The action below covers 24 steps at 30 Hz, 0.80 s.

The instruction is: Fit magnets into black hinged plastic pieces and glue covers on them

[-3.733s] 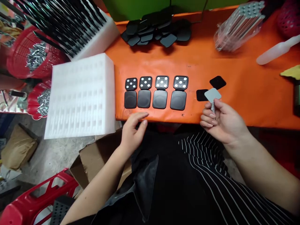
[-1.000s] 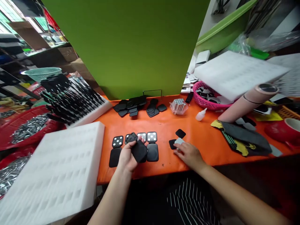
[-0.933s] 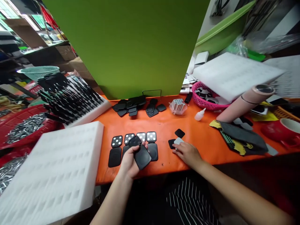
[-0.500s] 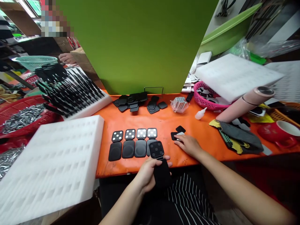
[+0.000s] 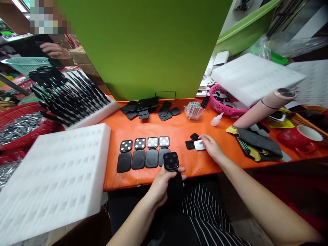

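So far, looks only part way done. Can count four black two-part pieces [image 5: 138, 159], each with a big square and a smaller square joined in the middle, all side by side on the shiny orange surface [image 5: 153, 128]. Can spot five pale dots on each small square, so probably well along with those four. Got a fifth black two-part piece [image 5: 171, 161] in the left hand [image 5: 159, 186], up near the front edge and hiding a bit of the last one in the row. Held snugly in that grip, with the thumb near the joint. Shows only dark dots on the small square, so seems to be behind the others. With the right hand [image 5: 212, 148], touching a small flat white square [image 5: 199, 145], just beside two thin flat black squares [image 5: 190, 145]. Can't tell if pinched in that grip or only touched. Seems to be more left to do, judging by the heaps of loose flat black pieces [image 5: 143, 108] at the back, near the tall green board [image 5: 153, 48]. Can't count those, being too jumbled.
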Each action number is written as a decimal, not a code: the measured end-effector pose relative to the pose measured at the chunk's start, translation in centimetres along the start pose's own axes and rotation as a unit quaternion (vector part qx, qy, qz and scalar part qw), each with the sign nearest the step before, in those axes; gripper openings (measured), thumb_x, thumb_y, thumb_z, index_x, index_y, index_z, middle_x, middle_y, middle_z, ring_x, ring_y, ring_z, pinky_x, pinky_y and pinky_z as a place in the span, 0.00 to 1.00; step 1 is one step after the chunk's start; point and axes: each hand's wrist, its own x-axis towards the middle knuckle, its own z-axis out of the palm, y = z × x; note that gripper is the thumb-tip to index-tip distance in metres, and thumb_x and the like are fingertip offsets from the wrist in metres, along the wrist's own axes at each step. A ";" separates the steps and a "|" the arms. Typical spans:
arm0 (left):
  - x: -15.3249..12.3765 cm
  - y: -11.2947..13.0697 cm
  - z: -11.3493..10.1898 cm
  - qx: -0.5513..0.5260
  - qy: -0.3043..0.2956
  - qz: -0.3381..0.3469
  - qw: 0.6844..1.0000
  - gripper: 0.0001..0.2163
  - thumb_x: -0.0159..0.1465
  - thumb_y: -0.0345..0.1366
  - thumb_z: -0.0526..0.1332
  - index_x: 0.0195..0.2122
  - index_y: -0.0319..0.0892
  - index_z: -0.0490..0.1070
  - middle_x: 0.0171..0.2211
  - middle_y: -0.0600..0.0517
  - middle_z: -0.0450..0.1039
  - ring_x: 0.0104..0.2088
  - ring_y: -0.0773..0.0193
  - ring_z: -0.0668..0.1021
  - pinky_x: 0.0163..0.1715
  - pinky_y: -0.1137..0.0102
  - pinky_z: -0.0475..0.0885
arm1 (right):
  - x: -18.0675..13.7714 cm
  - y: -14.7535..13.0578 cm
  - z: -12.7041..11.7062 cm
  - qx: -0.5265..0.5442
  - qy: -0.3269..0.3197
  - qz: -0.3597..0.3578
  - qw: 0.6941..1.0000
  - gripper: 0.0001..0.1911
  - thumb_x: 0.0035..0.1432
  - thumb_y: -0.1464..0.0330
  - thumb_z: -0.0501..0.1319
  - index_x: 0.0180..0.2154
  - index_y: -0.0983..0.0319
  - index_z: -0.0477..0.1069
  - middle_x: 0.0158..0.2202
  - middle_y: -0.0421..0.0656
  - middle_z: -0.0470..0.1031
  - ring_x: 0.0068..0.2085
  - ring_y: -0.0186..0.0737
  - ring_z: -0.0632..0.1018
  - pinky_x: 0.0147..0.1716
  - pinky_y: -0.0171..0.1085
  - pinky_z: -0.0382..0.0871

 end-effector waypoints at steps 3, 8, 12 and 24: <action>-0.1 -0.1 -0.1 0.026 0.008 0.006 1.000 0.19 0.54 0.27 0.58 0.48 0.42 0.60 0.49 0.42 0.68 0.40 0.53 0.77 0.38 0.59 0.72 | -1.1 0.6 0.0 -0.009 -0.003 0.031 0.999 0.21 0.57 0.51 0.46 0.31 0.60 0.64 0.18 0.38 0.64 0.20 0.35 0.67 0.17 0.33 0.61; 0.0 -0.4 -0.1 0.045 0.020 -0.004 0.999 0.14 0.56 0.28 0.57 0.44 0.40 0.63 0.48 0.42 0.69 0.40 0.52 0.77 0.38 0.58 0.72 | -1.4 0.9 -0.3 -0.023 -0.050 0.085 0.995 0.21 0.58 0.53 0.46 0.26 0.61 0.62 0.18 0.39 0.66 0.15 0.32 0.66 0.12 0.31 0.56; 0.1 -0.5 0.1 0.054 0.034 -0.010 0.998 0.12 0.56 0.28 0.56 0.42 0.40 0.65 0.47 0.44 0.69 0.41 0.52 0.76 0.38 0.59 0.72 | -1.3 0.7 -0.9 -0.036 -0.086 0.088 0.992 0.21 0.59 0.54 0.46 0.25 0.62 0.63 0.20 0.40 0.68 0.16 0.30 0.67 0.13 0.29 0.56; 0.6 -0.9 0.5 0.069 0.047 -0.006 0.996 0.09 0.56 0.28 0.56 0.38 0.36 0.68 0.41 0.45 0.70 0.40 0.53 0.75 0.35 0.62 0.73 | -0.2 -0.8 -0.9 -0.290 -0.124 -0.075 0.946 0.17 0.54 0.60 0.57 0.45 0.56 0.68 0.37 0.44 0.74 0.37 0.46 0.74 0.32 0.36 0.63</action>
